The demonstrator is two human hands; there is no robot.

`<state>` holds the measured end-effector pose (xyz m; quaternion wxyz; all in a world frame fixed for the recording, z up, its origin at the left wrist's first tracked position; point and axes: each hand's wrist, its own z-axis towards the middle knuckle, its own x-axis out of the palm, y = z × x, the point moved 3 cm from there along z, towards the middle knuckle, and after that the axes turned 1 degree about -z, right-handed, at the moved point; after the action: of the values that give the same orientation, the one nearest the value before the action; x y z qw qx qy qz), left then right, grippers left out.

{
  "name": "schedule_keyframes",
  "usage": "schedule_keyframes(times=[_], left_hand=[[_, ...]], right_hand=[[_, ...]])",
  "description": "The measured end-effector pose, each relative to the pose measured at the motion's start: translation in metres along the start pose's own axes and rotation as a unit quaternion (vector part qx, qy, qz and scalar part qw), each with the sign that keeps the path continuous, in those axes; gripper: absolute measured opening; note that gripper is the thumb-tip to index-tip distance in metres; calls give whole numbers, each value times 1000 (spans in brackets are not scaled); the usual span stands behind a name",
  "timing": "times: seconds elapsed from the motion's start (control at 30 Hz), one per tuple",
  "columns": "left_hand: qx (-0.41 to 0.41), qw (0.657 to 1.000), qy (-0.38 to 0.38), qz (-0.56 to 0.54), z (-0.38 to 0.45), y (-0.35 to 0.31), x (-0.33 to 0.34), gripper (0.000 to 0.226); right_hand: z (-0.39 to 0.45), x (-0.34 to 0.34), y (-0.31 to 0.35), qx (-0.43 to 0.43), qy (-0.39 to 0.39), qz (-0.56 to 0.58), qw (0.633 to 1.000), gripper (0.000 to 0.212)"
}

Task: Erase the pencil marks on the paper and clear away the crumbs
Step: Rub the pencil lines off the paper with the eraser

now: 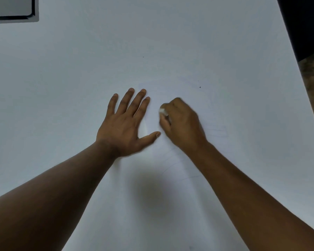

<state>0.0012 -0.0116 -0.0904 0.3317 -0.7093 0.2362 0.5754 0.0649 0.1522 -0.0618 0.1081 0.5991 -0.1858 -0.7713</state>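
Both hands are working at the scene's middle; the left hand (124, 124) is lying flat, fingers straight, pressing the paper (179, 169); the right hand (181, 122) is pinching a small white eraser (162, 111) against it; thin and light, the sheet is probably creasing easily, so pinning near the rubbing suits.

Hands on the paper (170, 51)
Left hand (124, 124) lies flat on it; right hand (181, 124) just right, eraser (162, 111) between them.

eraser (162, 111) mostly hidden in blurred right hand (181, 124), pencil marks (217, 132) faint
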Motion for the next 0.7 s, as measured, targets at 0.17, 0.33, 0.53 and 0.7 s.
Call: schedule_keyframes(times=[0.17, 0.33, 0.53, 0.7], left_hand=[[-5, 1000, 3, -1, 0, -1, -1, 96], [-3, 1000, 0, 1, 0, -1, -1, 96], [-1, 1000, -4, 2, 0, -1, -1, 95], [-3, 1000, 2, 5, 1, -1, 0, 96]], right_hand=[[28, -25, -60, 98, -58, -51, 992, 6], [21, -16, -36, 78, -39, -46, 995, 8], [4, 4, 2, -9, 11, -31, 999, 15], [29, -24, -59, 132, -59, -63, 987, 10]])
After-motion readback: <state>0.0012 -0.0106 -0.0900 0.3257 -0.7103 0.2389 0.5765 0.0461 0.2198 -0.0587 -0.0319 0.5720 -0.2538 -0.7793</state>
